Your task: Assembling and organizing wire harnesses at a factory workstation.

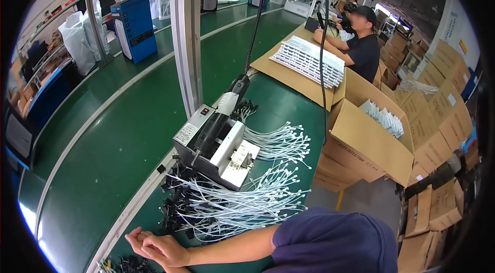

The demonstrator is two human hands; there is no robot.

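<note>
My right hand (167,250) reaches in from the right at the lower left, with its fingers bent and pressed together. Whatever lies between them is too small or hidden to name. Close against it, my left hand (136,241) shows only in part; most of it is covered or beyond the lower edge. Beyond the hands lies a spread bundle of white cables (242,206) with black connector ends. Behind it stands a box-shaped screw feeder (191,131), with a black and grey electric screwdriver (214,126) resting tilted across its top. More black parts (135,265) lie below my hands.
A metal post (186,41) rises behind the feeder, beside the green conveyor (118,149). At right, an open carton (368,144) holds white parts, and white slotted strips (308,60) lie on cardboard. A black cord (322,41) hangs down. A co-worker (363,46) sits farther back.
</note>
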